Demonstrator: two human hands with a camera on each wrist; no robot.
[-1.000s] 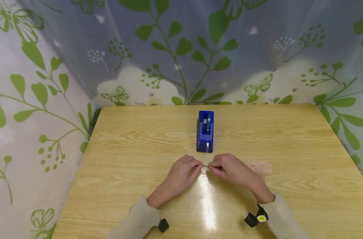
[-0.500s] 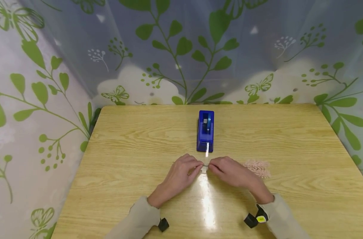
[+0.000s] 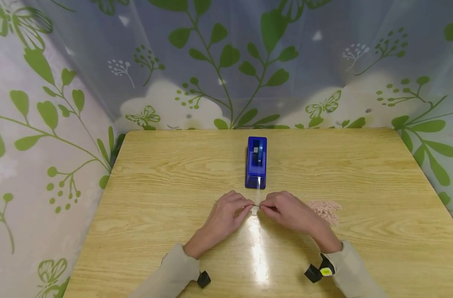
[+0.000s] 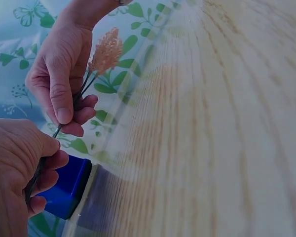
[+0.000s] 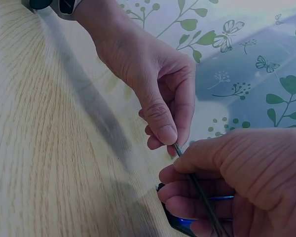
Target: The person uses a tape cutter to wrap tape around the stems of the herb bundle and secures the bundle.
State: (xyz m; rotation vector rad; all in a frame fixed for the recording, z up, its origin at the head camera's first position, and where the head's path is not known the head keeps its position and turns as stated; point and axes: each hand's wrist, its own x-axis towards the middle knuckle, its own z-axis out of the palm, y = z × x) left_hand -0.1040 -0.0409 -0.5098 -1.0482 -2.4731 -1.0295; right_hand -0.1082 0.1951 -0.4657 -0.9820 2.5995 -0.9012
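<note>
My left hand (image 3: pixel 228 215) pinches the thin dark stem (image 4: pixel 56 131) of an artificial flower sprig between thumb and fingers. Close beside it, my right hand (image 3: pixel 289 212) pinches the same stem, leaving a short piece exposed between the fingertips. The sprig's pink, grain-like heads (image 3: pixel 326 212) stick out beyond the right hand; the left wrist view shows a pink head (image 4: pixel 106 51) and more than one stem. A clear tape strip (image 3: pixel 258 183) runs from the blue tape dispenser (image 3: pixel 257 165) towards the stem between the hands. Whether it sticks to the stem is hard to see.
The dispenser stands on the wooden table (image 3: pixel 166 165), just beyond the hands. A leaf-patterned curtain (image 3: pixel 226 91) borders the table's back and sides. Each sleeve cuff has a small black device (image 3: pixel 313 274) strapped near it.
Both hands keep their pinch on the stem with small finger movements. The pink heads have turned slightly and shifted a little to the right, and the glint on the tape has changed.
</note>
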